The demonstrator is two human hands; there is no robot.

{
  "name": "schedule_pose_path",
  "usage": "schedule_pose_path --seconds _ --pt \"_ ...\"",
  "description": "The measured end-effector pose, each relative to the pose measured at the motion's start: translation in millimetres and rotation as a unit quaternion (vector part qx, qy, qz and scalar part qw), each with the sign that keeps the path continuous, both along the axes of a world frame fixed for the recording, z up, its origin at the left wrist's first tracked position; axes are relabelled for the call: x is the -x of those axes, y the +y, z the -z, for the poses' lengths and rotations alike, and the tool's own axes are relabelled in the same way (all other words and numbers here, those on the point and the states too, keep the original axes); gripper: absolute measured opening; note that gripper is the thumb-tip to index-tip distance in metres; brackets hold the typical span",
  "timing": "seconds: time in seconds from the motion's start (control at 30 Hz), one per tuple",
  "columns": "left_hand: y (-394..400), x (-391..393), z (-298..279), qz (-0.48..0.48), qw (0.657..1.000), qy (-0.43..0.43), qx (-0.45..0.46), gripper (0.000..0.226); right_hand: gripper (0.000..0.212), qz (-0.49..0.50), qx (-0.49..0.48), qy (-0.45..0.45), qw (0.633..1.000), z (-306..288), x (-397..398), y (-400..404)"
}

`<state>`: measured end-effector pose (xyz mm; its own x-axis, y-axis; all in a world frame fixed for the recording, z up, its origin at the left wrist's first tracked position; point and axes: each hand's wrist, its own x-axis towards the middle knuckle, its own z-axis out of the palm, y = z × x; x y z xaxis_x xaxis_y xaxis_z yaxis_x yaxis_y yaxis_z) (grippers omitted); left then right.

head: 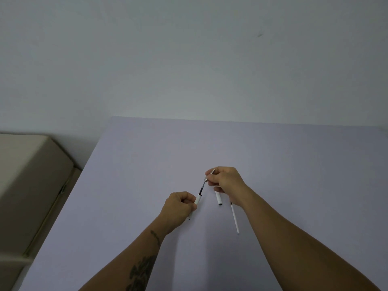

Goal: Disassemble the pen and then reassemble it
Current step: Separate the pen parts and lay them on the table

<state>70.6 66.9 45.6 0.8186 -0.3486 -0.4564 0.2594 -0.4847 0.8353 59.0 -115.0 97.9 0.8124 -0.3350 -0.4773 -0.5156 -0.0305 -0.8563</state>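
Head view shows both hands working just below the middle of the frame, over a pale lilac table (273, 164). The left hand (178, 206) is closed around a white pen barrel (197, 200), whose open mouth points up and to the right; a small bit of its far end shows below the fist. The right hand (225, 179) pinches the metal tip section (206, 179) of a dark ink refill (201, 189), whose lower end sits right at the barrel's mouth. Whether the refill is going in or coming out cannot be told from this one frame.

On the table just right of the hands lie a short white cap-like piece (218, 198) and, partly under the right wrist, a long thin white tube (234, 219). These may belong to a second pen.

To do this step well, I would keep refill and barrel on one straight line, since the thin refill will likely bend if pushed or pulled at an angle. Holding the barrel steady and moving only the right hand should help. A grip close to the tip gives control, but a spring, if present, could slip off unseen.
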Motion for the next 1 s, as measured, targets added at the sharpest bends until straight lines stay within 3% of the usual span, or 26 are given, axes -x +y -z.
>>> schedule_pose_path --seconds 0.17,0.4,0.5,0.63,0.8,0.9,1.0 --pt "-11 -5 10 -0.035 0.999 0.005 -0.032 0.014 0.017 0.052 -0.031 -0.014 0.998 8 -23 -23" --pt "-7 -7 24 -0.099 0.991 -0.008 -0.086 0.008 0.022 -0.104 0.188 0.064 0.974 55 -25 -14" --pt "-1 -10 31 -0.111 0.987 -0.013 -0.113 0.011 0.035 -0.166 0.29 0.079 0.939 68 -28 -5" --pt "4 -12 38 -0.109 0.985 -0.016 -0.129 0.013 0.031 -0.217 0.396 0.059 0.89 79 -30 7" --pt "8 -7 46 -0.095 0.988 -0.015 -0.123 0.012 0.029 -0.229 0.45 0.052 0.862 87 -25 13" --pt "9 -4 47 -0.093 0.988 -0.017 -0.119 0.013 0.017 -0.24 0.465 0.034 0.851 86 -23 9" --pt "8 0 47 -0.091 0.99 -0.016 -0.108 0.01 0.011 -0.203 0.436 0.036 0.876 80 -20 -1"
